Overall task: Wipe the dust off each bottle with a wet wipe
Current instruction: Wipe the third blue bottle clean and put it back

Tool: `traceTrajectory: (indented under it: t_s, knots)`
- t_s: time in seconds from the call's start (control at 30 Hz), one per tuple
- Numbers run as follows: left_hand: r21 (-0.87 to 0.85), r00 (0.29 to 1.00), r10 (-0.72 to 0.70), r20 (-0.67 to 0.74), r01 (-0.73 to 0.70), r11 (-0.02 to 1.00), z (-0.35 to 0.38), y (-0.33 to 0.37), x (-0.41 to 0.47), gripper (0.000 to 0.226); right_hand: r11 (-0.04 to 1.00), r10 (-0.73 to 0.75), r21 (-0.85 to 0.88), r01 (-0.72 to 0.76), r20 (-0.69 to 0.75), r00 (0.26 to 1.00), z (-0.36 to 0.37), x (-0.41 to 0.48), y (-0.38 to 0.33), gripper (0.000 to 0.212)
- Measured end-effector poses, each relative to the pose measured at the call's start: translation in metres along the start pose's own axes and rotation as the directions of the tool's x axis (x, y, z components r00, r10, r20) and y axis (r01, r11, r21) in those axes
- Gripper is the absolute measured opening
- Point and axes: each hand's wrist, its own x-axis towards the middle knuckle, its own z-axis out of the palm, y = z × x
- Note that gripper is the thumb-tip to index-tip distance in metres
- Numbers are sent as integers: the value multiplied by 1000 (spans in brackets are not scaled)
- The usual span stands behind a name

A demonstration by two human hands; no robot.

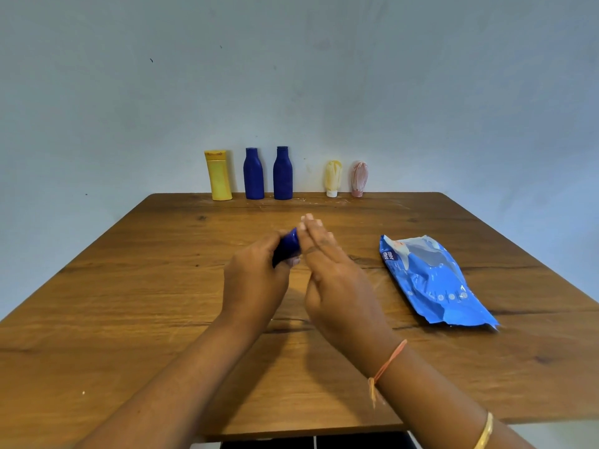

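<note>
From here I see the left hand (256,280) wrapped around a small dark blue bottle (287,246), held above the middle of the bench (129,319). The bottle's long axis runs out of that fist, away from me and slightly right, so its exposed end points straight into the right hand (337,286). That hand's fingers are straight and lie flat against the end. There is a pale smear at their tips, but I cannot tell whether it is a wipe. I judge the right hand is the one to rub along that axis. The wipe pack (431,280) lies just beyond it to the right.
</note>
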Motion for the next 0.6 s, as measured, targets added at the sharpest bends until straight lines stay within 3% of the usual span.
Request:
traceTrajectory:
  t_s: [0.1,0.23,0.43,0.6]
  knots:
    - [22,1000,0,13,-1,1000,1,-3,0,35,999,32,-6,-31,35,999,-2,-1,5,61]
    - [9,1000,11,-21,-11,1000,4,-2,-1,17,996,-82,-41,83,38,996,3,-4,-5,61]
    - [17,998,58,-15,-58,998,5,-6,-4,36,996,84,24,-90,188,978,-9,2,1,62]
    - [-17,999,-7,-36,7,1000,8,-5,-8,22,992,67,91,-83,169,983,-3,-10,-17,68]
